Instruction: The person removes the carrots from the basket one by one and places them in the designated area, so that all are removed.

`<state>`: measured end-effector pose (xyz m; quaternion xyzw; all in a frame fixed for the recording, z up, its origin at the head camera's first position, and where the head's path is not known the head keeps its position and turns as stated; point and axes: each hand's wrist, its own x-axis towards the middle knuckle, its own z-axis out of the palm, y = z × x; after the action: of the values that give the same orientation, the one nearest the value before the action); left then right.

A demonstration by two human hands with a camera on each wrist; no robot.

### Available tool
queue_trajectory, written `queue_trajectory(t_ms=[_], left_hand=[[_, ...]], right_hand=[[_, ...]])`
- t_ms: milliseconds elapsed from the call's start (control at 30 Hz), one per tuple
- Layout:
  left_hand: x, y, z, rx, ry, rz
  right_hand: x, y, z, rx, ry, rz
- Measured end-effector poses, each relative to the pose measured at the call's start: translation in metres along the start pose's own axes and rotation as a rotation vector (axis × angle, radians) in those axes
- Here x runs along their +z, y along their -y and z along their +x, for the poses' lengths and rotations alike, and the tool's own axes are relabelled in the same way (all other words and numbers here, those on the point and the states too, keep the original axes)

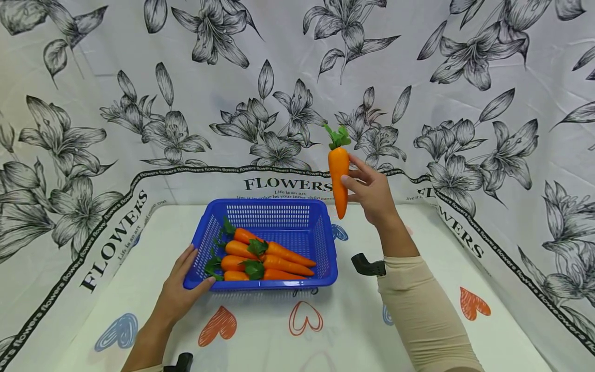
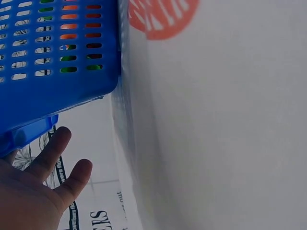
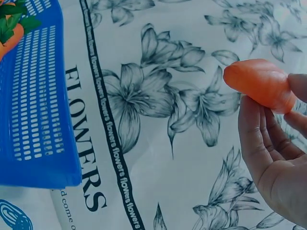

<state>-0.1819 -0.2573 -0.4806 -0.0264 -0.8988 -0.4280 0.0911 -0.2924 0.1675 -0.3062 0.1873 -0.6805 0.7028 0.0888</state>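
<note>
My right hand (image 1: 372, 191) pinches an orange carrot (image 1: 338, 178) between thumb and fingers, beyond the right side of a blue plastic basket (image 1: 327, 258). The carrot hangs upright, green leaves (image 1: 338, 136) on top and its tip down. In the right wrist view the carrot (image 3: 261, 84) shows from its tapered end, with its leaves out of sight. At the basket's front left corner rests my left hand (image 1: 178, 292), its thumb on the rim. The left wrist view shows two fingers (image 2: 76, 179) of that hand stretched out, apart from the basket wall. Several more carrots (image 1: 283, 263) lie inside the basket.
The basket stands on a white table covering (image 1: 260, 351) printed with hearts. A white curtain (image 1: 288, 46) with black flower drawings hangs behind and along both sides. Black camera mounts (image 1: 369, 266) sit at the wrists.
</note>
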Motion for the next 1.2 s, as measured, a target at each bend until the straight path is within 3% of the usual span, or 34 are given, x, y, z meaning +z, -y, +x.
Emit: queue_trajectory(t_ms=[433, 1200], left_hand=[[0.001, 0.001, -0.001, -0.005, -0.003, -0.010], [0.002, 0.001, 0.001, -0.007, -0.005, 0.008]], right_hand=[[-0.022, -0.025, 0.006, 0.059, -0.097, -0.086], [-0.042, -0.102, 0.011, 0.341, -0.167, -0.177]])
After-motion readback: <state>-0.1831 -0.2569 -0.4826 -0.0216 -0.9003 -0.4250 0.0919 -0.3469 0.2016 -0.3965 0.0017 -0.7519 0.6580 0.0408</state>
